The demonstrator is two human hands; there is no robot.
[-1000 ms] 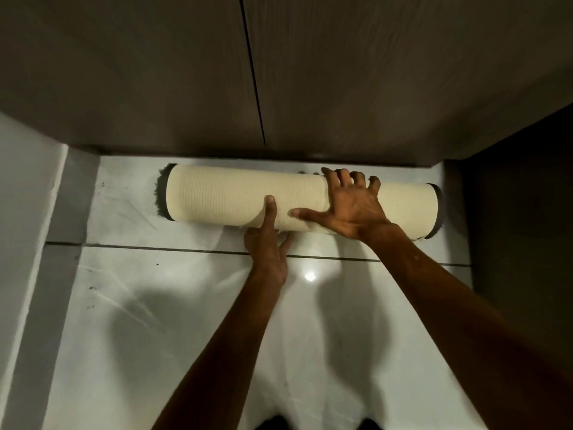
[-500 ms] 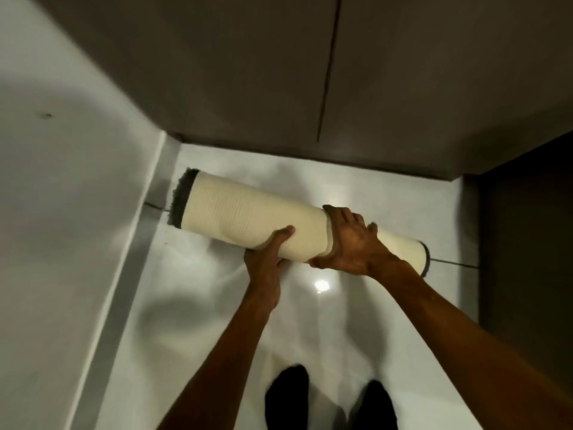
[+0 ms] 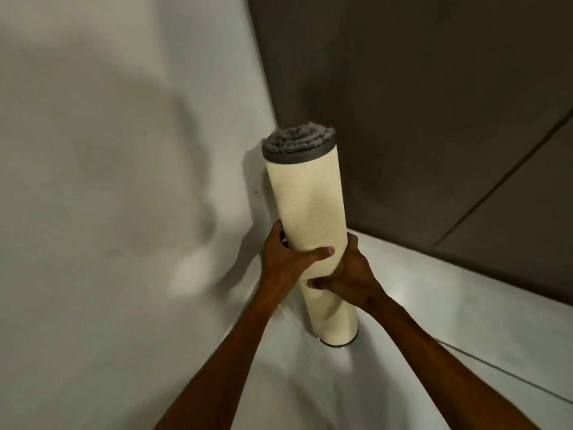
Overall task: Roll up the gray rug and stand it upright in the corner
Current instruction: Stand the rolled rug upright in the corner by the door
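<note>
In the corner, where a pale wall meets dark panelling, the rolled rug stands on end on the glossy floor, gray pile showing at its top. The left hand and right hand wrap its middle, fingers closed around the roll. Standing-up step, nearly done; next calls for settling it steady, probably against the wall, before release.
</note>
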